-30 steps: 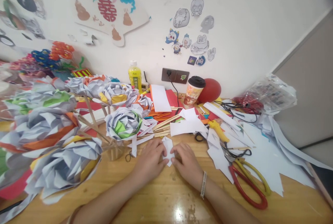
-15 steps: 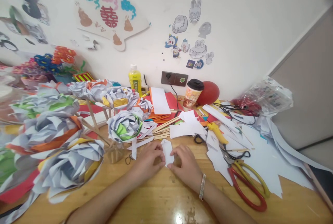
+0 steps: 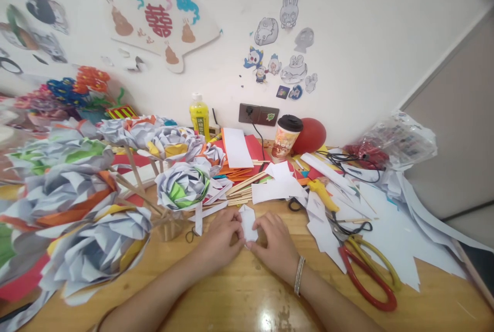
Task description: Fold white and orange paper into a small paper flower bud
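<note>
Both hands at ctr of frame, palms down over the counter (image 3: pixel 216 298), fingers curled, not spread. L hand (image 3: pixel 224 237) pinches the left edge of the folded white paper (image 3: pixel 249 223) b/w thumb & forefinger; R hand (image 3: pixel 277 242) pinches the same pc near its lower right edge, thumb tip by the btm end. Paper's at frame ctr, slightly below the middle, lying b/w the two hands, pointed top end facing away. Thin bracelet (image 3: pixel 298 275) on R wrist.

Just above the paper: wooden sticks (image 3: pixel 241 190) in a loose bundle, w/ white paper scraps (image 3: pixel 278 188) next to them. Lower right: scissors (image 3: pixel 390 303), one red & one yellow handle, partly on white sheets (image 3: pixel 386 234); yellow-handled tool (image 3: pixel 323 194) above, cord nearby.

Left side: big paper flowers (image 3: pixel 96 249), mostly white w/ green, orange & yellow bits, on sticks; smaller green/white flower (image 3: pixel 183 188) nearest L hand. Upper ctr, by the wall: yellow bottle (image 3: pixel 199 120), upright; cup (image 3: pixel 285 140) w/ blk lid, slightly tilted, in front of red balloon (image 3: pixel 313 135). Clear plastic bag (image 3: pixel 409 139) at right. Upper left: fan-shaped cutout (image 3: pixel 193 33) on wall.
</note>
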A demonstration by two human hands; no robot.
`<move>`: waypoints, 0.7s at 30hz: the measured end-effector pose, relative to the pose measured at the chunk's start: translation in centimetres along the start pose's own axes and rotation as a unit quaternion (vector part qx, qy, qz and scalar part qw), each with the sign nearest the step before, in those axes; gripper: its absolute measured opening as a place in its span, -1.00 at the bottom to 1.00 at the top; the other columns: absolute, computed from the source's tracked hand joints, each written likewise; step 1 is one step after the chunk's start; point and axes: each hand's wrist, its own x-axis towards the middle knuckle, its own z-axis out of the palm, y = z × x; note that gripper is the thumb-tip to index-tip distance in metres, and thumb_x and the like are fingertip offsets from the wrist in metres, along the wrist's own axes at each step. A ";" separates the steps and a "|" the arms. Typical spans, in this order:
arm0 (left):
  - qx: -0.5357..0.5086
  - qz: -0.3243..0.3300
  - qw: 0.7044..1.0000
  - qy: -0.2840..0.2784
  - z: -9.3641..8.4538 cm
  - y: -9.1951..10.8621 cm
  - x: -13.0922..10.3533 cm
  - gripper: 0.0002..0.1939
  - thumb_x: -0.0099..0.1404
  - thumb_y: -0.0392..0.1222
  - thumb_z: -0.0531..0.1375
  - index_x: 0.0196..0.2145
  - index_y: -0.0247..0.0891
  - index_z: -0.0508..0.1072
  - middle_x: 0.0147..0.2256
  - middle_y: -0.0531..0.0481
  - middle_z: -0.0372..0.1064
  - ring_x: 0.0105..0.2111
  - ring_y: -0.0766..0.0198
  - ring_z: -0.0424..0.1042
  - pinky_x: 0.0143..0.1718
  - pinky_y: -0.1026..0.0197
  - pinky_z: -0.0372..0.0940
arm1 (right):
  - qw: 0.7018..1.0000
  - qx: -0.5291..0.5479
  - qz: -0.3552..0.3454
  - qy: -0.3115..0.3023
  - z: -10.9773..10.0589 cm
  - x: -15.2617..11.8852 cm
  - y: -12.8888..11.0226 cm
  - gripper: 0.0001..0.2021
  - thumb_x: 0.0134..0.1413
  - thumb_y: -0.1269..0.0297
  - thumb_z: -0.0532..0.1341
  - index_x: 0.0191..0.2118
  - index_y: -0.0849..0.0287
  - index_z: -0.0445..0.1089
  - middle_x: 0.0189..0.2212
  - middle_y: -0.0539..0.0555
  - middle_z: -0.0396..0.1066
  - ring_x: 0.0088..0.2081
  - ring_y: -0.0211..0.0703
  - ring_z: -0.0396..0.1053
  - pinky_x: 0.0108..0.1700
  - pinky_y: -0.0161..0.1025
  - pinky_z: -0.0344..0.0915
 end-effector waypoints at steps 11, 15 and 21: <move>0.004 -0.013 1.000 -0.002 0.2 0.2 0.0 -0.91 0.08 -0.28 0.14 -0.54 -0.20 0.41 -0.25 -0.01 0.26 -0.17 0.17 0.23 -0.15 0.13 0.16 | 1.000 0.002 -0.024 -0.016 -0.3 -0.1 0.1 -0.95 0.02 0.40 0.13 -0.34 0.14 0.24 -0.36 0.03 0.25 -0.26 -0.12 0.17 -0.22 -0.20 0.09; 0.003 -0.032 0.999 0.005 0.3 0.5 0.1 -0.91 0.03 -0.32 0.15 -0.59 -0.22 0.39 -0.26 -0.02 0.27 -0.18 0.16 0.24 -0.15 0.12 0.17 | 1.000 0.004 -0.016 -0.017 -0.3 -0.1 -0.1 -0.79 -0.12 0.31 0.25 -0.31 0.13 0.24 -0.33 0.02 0.25 -0.25 -0.10 0.17 -0.22 -0.19 0.10; -0.002 -0.052 0.999 0.004 0.3 0.8 0.2 -0.88 0.00 -0.36 0.15 -0.63 -0.24 0.36 -0.27 -0.04 0.26 -0.18 0.14 0.24 -0.13 0.10 0.17 | 1.000 0.003 -0.003 -0.019 -0.2 -0.1 -0.1 -0.74 -0.21 0.36 0.28 -0.32 0.12 0.24 -0.34 -0.01 0.25 -0.25 -0.11 0.19 -0.22 -0.21 0.10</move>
